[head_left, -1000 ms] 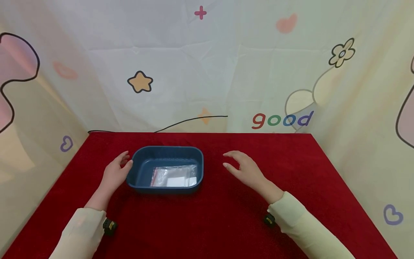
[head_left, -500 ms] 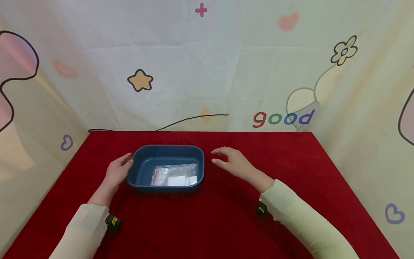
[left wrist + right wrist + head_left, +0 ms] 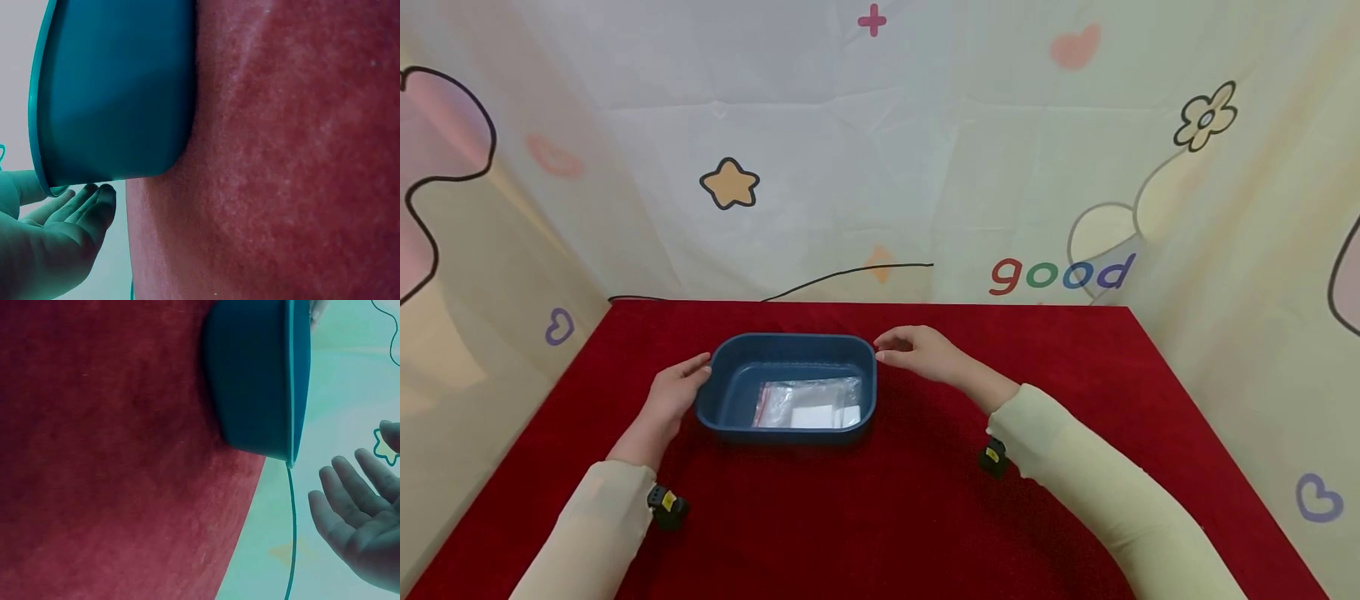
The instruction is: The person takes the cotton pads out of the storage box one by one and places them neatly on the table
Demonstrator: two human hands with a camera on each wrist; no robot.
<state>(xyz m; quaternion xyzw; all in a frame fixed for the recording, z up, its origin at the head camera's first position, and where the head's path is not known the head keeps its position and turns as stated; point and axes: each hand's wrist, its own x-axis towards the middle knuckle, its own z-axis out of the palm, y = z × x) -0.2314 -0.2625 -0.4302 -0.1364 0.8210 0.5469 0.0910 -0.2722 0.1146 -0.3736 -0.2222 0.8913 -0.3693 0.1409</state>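
Observation:
A blue rectangular tub (image 3: 786, 436) stands on the red cloth, left of centre. Inside lies a clear zip bag (image 3: 805, 404) with something white in it. My left hand (image 3: 672, 396) is at the tub's left end. In the left wrist view its thumb meets the rim (image 3: 34, 112), and its loosely extended fingers (image 3: 84, 206) lie close outside the end wall. At the tub's right end hovers my right hand (image 3: 925, 354), thumb and fingers parted. The right wrist view shows those fingers (image 3: 350, 494) spread and apart from the tub's wall, holding nothing.
Red cloth (image 3: 850, 525) covers the table, whose far edge runs behind the tub. A pale printed curtain (image 3: 835, 167) hangs at the back and along both sides. Each wrist carries a small black camera.
My right hand has moved left, closing most of the gap to the tub's right end. The left hand has shifted slightly right against the rim. Tub and bag stay put.

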